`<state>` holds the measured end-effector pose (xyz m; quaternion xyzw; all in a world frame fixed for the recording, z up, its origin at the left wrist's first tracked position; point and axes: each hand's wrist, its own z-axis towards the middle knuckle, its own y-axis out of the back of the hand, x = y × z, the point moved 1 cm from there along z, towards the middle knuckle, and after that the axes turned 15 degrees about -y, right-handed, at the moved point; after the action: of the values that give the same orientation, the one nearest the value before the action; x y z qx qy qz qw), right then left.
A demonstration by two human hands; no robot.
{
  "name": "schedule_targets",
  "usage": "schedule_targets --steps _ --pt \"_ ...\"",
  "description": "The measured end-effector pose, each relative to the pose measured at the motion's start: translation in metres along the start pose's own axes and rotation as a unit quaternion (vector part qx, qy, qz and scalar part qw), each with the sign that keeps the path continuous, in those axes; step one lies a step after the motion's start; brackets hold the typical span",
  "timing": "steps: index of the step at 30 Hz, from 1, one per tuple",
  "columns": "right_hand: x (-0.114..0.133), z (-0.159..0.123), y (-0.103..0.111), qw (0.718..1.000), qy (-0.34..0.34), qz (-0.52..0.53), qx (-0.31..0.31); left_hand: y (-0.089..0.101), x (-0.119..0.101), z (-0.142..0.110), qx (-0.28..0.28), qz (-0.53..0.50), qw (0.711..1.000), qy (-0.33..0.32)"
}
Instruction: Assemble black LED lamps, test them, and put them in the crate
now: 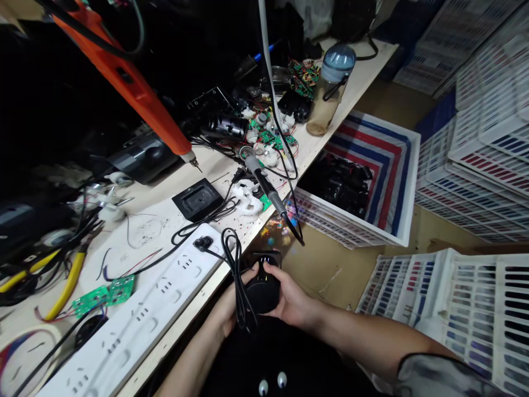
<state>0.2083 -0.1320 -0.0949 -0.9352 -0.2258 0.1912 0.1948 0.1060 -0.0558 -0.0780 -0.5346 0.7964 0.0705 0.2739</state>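
Beside the worktop (212, 159), the left hand (234, 298) and right hand (290, 295) clasp a rounded black device (263, 291) between them, thumbs near its lights; a bundled cable (238, 275), plugged into a white power strip (142, 315), hangs alongside.

I saw the upper left nearly black, the bench (212, 162) dimly pale, coloured light specks (279, 229) on the floor (326, 267), and the outer crates (491, 129) soft and stretched.
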Motion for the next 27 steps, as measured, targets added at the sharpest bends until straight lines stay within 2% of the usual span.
schedule_targets --steps 6,12,19,27 --pt "-0.0001 0.0050 0.0017 1.000 -0.020 -0.008 0.016 0.0011 0.0026 0.0023 -0.008 -0.002 1.000 -0.027" --pt "-0.0009 0.0049 0.0006 1.000 -0.021 -0.006 0.015 0.0038 0.0053 0.0018 0.033 -0.009 0.999 -0.034" --pt "-0.0021 0.0049 0.0011 1.000 -0.006 -0.009 0.004 0.0023 0.0070 0.0008 0.011 -0.005 1.000 0.004" --pt "-0.0042 0.0084 0.0069 1.000 -0.002 -0.004 0.007 -0.0006 0.0058 -0.0038 0.015 0.003 1.000 -0.011"
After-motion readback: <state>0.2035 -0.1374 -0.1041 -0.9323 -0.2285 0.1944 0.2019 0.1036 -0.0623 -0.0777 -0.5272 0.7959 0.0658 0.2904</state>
